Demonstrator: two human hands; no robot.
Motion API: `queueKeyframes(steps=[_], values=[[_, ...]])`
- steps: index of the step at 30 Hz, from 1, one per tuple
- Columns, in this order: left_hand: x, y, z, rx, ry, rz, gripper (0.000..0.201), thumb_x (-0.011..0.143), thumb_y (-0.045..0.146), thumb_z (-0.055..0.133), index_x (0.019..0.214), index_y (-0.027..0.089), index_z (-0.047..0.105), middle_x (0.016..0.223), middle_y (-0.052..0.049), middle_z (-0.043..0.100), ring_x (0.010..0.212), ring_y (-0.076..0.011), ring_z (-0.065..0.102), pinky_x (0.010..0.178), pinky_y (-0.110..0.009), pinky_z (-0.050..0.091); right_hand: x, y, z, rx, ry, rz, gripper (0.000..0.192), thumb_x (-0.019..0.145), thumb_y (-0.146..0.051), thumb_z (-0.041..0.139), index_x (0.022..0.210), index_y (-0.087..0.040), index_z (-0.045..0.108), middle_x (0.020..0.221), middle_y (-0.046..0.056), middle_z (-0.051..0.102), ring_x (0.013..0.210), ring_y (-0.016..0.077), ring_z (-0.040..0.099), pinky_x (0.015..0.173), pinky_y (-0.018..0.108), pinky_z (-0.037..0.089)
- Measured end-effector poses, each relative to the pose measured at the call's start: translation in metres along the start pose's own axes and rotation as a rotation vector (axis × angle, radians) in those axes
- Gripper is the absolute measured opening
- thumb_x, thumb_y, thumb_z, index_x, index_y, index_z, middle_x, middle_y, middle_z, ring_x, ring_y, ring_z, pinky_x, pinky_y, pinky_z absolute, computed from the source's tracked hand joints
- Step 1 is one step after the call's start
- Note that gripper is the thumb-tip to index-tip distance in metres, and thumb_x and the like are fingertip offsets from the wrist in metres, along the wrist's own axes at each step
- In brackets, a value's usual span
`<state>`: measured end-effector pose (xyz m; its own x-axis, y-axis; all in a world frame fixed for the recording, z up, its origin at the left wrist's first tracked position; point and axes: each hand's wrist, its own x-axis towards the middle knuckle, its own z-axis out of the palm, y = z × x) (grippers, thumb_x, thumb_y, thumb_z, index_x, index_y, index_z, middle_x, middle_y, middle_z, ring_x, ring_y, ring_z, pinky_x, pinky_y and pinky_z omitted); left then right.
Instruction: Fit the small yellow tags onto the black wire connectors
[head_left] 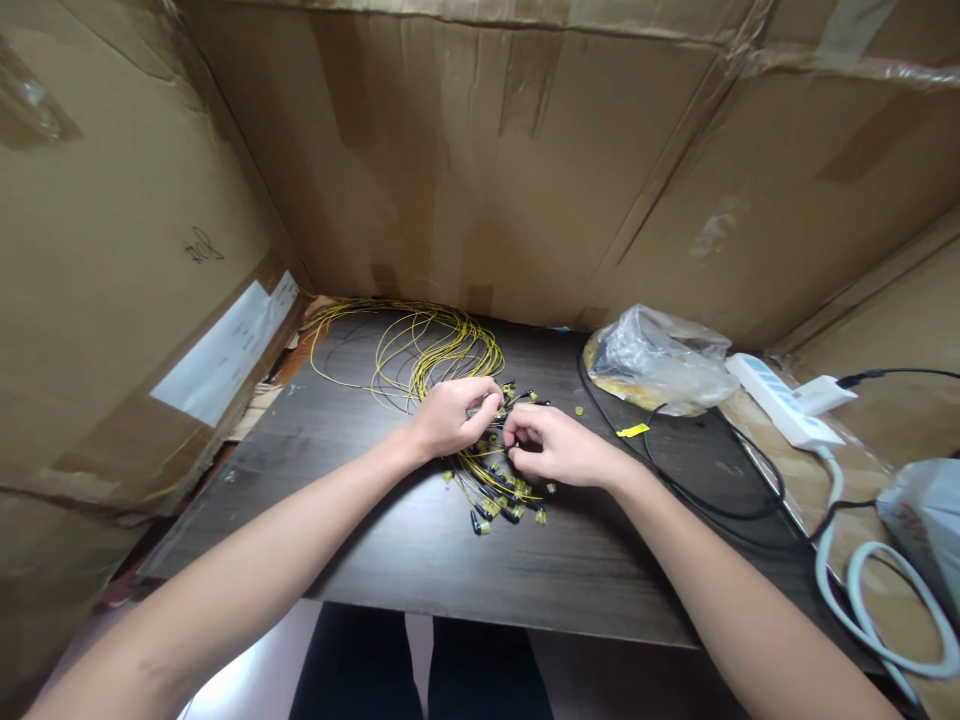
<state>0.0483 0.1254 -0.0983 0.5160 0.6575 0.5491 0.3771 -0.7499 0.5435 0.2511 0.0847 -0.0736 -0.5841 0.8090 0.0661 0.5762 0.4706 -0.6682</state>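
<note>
A bundle of thin yellow wires (480, 350) lies looped on the dark tabletop and runs beneath my left hand (456, 416). Thumb and fingers of that hand are pinched together over the bundle, and what they hold is hidden. Close on its right, my right hand (561, 446) is also pinched, its fingertips at the wire ends; the small piece there is too small to make out. Around and below both hands spread several black connectors (511, 515) with small clear-yellow caps (541, 516). The fingertips of the two hands are a little apart.
Cardboard walls (480, 180) enclose the back and sides of the table (390, 560). At the back right sits a clear plastic bag (660, 350) with yellowish contents. A black cable (675, 490) with a yellow tag (633, 431) curves beside a white power strip (784, 400).
</note>
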Motion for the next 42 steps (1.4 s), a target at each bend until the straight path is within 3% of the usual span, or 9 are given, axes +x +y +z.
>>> queueKeyframes(steps=[4,14,18,22,25,27,32,39,42], values=[[-0.001,0.002,-0.004,-0.019,-0.032,0.068,0.018,0.091,0.023,0.047,0.087,0.017,0.064,0.077,-0.003,0.064,0.064,-0.0144,0.054,0.064,-0.027,0.043,0.003,0.005,0.004,0.249,0.160,0.067,0.002,0.078,-0.021,0.057,0.079,-0.019,0.057,0.068,-0.004,0.050,0.059,0.0115,0.043,0.057,0.024,0.036],[-0.001,0.001,0.002,-0.063,-0.061,0.081,0.011,0.086,0.026,0.064,0.093,0.018,0.060,0.081,-0.001,0.068,0.063,-0.0114,0.060,0.062,-0.023,0.048,0.010,0.011,0.018,0.573,0.376,0.144,0.040,0.076,-0.056,0.076,0.075,-0.017,0.065,0.068,0.002,0.066,0.059,0.0145,0.057,0.057,0.027,0.045],[-0.001,-0.002,0.005,-0.029,-0.006,0.147,0.008,0.094,0.022,0.060,0.094,0.016,0.065,0.079,-0.002,0.069,0.062,-0.0106,0.061,0.063,-0.022,0.049,0.009,0.010,0.012,0.419,0.449,0.127,0.042,0.082,-0.059,0.068,0.072,-0.018,0.064,0.063,0.001,0.062,0.056,0.0143,0.054,0.055,0.026,0.041],[0.000,-0.002,0.006,0.011,0.031,0.134,0.010,0.094,0.023,0.062,0.093,0.015,0.069,0.076,-0.002,0.068,0.057,-0.0100,0.058,0.061,-0.023,0.049,0.003,0.021,-0.014,-0.165,0.667,0.256,0.040,0.094,-0.047,0.051,0.067,-0.020,0.059,0.059,0.003,0.058,0.057,0.0165,0.053,0.058,0.029,0.037],[0.000,-0.003,0.007,0.015,0.060,0.045,0.012,0.094,0.025,0.062,0.091,0.015,0.069,0.071,0.000,0.067,0.052,-0.0087,0.054,0.056,-0.022,0.046,-0.006,0.032,-0.035,-0.535,0.522,0.631,0.024,0.086,-0.038,0.060,0.070,-0.020,0.062,0.066,0.010,0.064,0.066,0.0265,0.063,0.063,0.033,0.040],[0.000,-0.004,0.009,0.024,0.077,-0.009,0.015,0.095,0.027,0.061,0.089,0.015,0.069,0.063,0.002,0.063,0.049,-0.0088,0.052,0.053,-0.022,0.043,-0.010,0.036,-0.041,-0.617,0.397,0.724,0.022,0.086,-0.038,0.059,0.076,-0.019,0.064,0.075,0.016,0.069,0.074,0.0320,0.067,0.066,0.037,0.042],[0.002,-0.006,0.010,0.038,0.075,-0.070,0.022,0.096,0.034,0.061,0.092,0.015,0.071,0.056,0.003,0.060,0.048,-0.0101,0.051,0.052,-0.023,0.042,-0.012,0.043,-0.035,-0.608,0.328,0.662,0.010,0.084,-0.025,0.060,0.082,-0.017,0.065,0.078,0.017,0.070,0.073,0.0303,0.068,0.064,0.035,0.044],[0.002,-0.008,0.008,0.070,0.045,-0.012,0.031,0.101,0.028,0.052,0.082,0.015,0.073,0.078,-0.006,0.070,0.071,-0.0159,0.063,0.071,-0.028,0.050,-0.008,0.054,-0.025,-0.615,0.244,0.623,0.015,0.090,-0.017,0.050,0.097,-0.017,0.063,0.083,0.016,0.071,0.075,0.0291,0.068,0.061,0.032,0.038],[0.001,-0.011,0.008,0.095,0.040,0.008,0.035,0.102,0.029,0.048,0.082,0.015,0.074,0.081,-0.007,0.066,0.076,-0.0167,0.064,0.076,-0.030,0.052,-0.007,0.058,-0.023,-0.609,0.337,0.570,0.019,0.090,-0.017,0.048,0.101,-0.016,0.064,0.081,0.015,0.071,0.071,0.0283,0.066,0.062,0.033,0.038]])
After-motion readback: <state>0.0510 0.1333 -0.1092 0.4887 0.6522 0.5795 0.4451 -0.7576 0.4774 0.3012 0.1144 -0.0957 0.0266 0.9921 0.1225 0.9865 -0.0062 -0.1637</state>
